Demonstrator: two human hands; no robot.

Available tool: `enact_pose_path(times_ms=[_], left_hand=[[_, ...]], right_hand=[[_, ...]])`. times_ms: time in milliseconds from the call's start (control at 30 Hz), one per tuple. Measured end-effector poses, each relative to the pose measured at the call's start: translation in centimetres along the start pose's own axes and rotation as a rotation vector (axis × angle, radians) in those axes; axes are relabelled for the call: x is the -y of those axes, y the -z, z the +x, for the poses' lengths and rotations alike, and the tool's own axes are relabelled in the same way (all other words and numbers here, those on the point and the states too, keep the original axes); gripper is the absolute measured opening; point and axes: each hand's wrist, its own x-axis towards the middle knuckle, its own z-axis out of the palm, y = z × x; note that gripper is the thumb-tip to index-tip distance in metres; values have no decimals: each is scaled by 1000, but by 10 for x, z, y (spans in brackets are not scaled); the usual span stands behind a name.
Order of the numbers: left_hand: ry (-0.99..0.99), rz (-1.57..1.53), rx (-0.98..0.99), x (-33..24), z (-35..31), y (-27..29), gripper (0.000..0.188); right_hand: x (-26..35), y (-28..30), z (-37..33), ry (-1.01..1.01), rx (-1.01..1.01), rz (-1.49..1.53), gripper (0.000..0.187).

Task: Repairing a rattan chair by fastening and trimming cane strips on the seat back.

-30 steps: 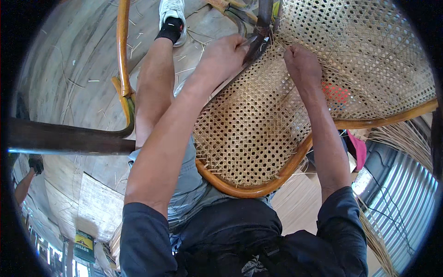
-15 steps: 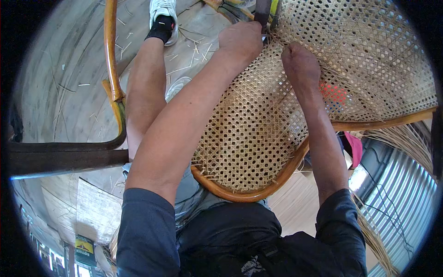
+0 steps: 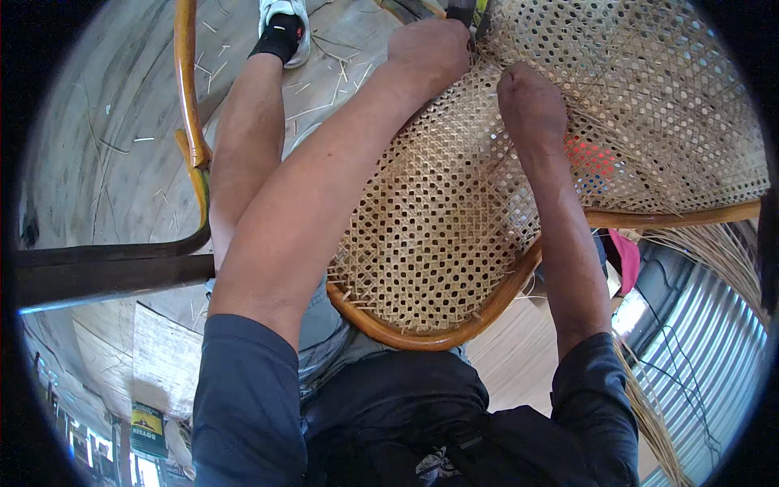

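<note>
Cane panel (image 3: pixel 454 211) fills the middle of the view: open hexagonal weave stretched inside a bent wooden frame (image 3: pixel 422 333), its near curved edge resting against the person's lap. That tilt seems to put the far edge within reach of both hands.

Floor (image 3: pixel 105 122) below is bare boards scattered with short cane offcuts. Dark beam (image 3: pixel 97 272) crosses at left; a second curved rail (image 3: pixel 188 114) rises beside the person's left leg, sock and white shoe (image 3: pixel 284 24) planted on the floor, probably to steady the seat.

Loose cane bundle (image 3: pixel 714 260) hangs at right, near the panel, likely kept close as supply.

Left hand (image 3: pixel 430 49) sits at the panel's far edge, fist closed, pressed to the weave next to a dark tool handle (image 3: pixel 462 12); can't tell whether the fingers actually grip it. Right hand (image 3: pixel 531 101) lies on the weave just beside it, fingers curled down into the mesh and hidden, so can't tell what they hold, if anything. Hands are close but not touching.

Small red-orange patch (image 3: pixel 588 158) shows through the mesh by the right wrist; unidentifiable.
</note>
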Motion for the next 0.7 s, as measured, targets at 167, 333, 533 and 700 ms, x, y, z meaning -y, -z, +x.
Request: enact_pose_path(times_ms=[167, 333, 533, 700], left_hand=[[-48, 62, -71, 9, 1, -8, 20], [-107, 206, -271, 1, -9, -18, 16], [10, 200, -399, -7, -15, -28, 14], [202, 58, -186, -17, -16, -18, 17]], right_hand=[[12, 11, 6, -59, 157, -103, 18], [7, 7, 7, -52, 155, -134, 18], [17, 9, 9, -64, 155, -165, 19], [18, 10, 12, -67, 158, -139, 21]])
